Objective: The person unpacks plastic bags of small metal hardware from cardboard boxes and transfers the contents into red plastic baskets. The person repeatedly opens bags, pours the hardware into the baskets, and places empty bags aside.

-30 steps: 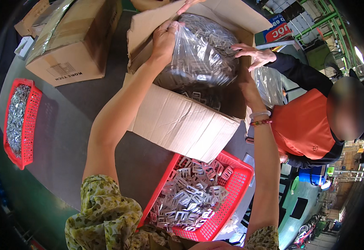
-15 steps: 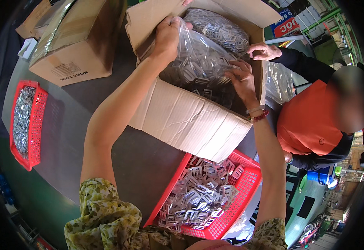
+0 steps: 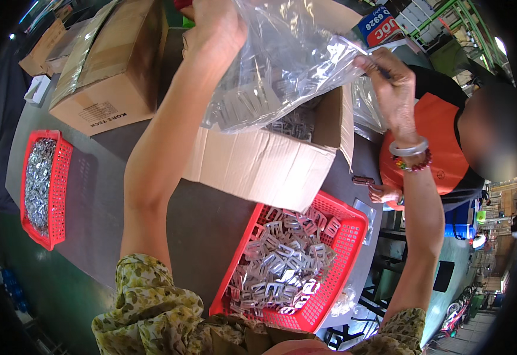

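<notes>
A clear plastic bag is stretched between my two raised hands above an open cardboard box. My left hand is closed on its upper left part. At its right corner, my right hand pinches the edge between thumb and fingers. Silver buckle-like pieces show through the lower left of the film. More of these slotted metal pieces lie inside the box, partly hidden by the bag. Close to my body, a red plastic basket holds a heap of the same kind of pieces.
At the left edge of the grey table stands another red basket of small shiny metal parts. A taped cardboard box is behind it. To the right, a co-worker in an orange apron holds a small dark red object.
Both my hands have lifted the bag up from the box, the right moving outward and now pinching its corner. The co-worker's hand has left the box rim.
</notes>
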A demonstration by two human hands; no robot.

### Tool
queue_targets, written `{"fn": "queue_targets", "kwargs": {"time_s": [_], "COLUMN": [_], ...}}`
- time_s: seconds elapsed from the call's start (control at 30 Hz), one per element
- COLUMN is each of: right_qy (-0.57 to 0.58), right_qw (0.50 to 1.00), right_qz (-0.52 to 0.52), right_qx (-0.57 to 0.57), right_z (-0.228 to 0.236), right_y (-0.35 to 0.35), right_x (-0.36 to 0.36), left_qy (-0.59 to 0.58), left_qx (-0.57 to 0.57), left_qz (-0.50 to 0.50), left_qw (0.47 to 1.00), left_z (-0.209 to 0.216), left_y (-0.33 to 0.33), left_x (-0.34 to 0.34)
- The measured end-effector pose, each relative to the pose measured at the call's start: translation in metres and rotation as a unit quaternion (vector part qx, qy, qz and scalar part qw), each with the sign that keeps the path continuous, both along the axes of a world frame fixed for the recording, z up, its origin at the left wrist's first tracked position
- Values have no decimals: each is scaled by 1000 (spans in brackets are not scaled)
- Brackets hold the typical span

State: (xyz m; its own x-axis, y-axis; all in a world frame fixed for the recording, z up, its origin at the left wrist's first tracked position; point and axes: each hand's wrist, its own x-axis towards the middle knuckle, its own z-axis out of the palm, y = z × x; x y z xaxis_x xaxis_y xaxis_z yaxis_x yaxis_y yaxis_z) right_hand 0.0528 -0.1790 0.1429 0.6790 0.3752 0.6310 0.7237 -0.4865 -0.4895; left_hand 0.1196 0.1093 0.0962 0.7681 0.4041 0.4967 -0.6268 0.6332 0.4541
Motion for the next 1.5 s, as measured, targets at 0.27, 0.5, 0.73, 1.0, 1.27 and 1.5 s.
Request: {"fn": "queue_targets", "kwargs": {"time_s": [0.27, 0.5, 0.73, 1.0, 1.27, 1.5], "right_qy": [-156, -130, -37, 101, 69, 55], "right_qw": [984, 977, 983, 980, 968, 970], "right_qz": [82, 166, 172, 99, 71, 111], "right_qx": [10, 17, -56, -140, -231, -211], "right_z": [157, 176, 71, -16, -86, -119], "right_y": [32, 67, 122, 179, 225, 275], "right_x": [-160, -306, -434, -526, -573, -595], "left_qy": [-53, 11, 231, 257, 271, 392], "left_qx": [207, 450, 195, 89, 166, 361], "left_qz": [-9, 184, 46, -65, -102, -18], "left_qw": [977, 874, 952, 960, 943, 846], "left_z": [177, 203, 64, -62, -152, -197], "left_y": [1, 32, 161, 193, 250, 314], "left_x": [-218, -397, -504, -557, -584, -612]}}
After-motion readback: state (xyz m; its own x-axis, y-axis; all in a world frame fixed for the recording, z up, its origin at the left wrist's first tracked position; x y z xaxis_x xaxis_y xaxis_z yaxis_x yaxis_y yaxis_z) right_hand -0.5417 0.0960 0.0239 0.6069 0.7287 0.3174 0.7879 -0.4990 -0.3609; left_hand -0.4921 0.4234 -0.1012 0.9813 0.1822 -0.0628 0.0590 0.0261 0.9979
